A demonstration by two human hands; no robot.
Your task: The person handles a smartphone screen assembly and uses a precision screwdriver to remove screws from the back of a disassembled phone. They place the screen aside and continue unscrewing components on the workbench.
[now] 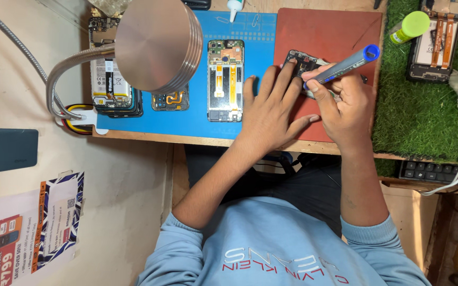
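Observation:
A small dark opened phone [302, 59] lies on the red mat [340, 32]. My left hand [271, 108] rests flat on the mats, its fingertips pressing the phone's left edge. My right hand [345, 103] grips a grey screwdriver with a blue cap [345, 66], held slanted with its tip down on the phone. My hands hide the phone's lower part.
A blue mat [192, 119] holds an opened phone with orange ribbon cables [225, 79], a smaller board [170, 99] and a phone with a battery [113, 87]. A round metal lamp head [157, 42] hangs over it. On green turf [425, 111] lie another opened phone [434, 39] and a lime-capped bottle [410, 26]. A keyboard [441, 172] sits lower right.

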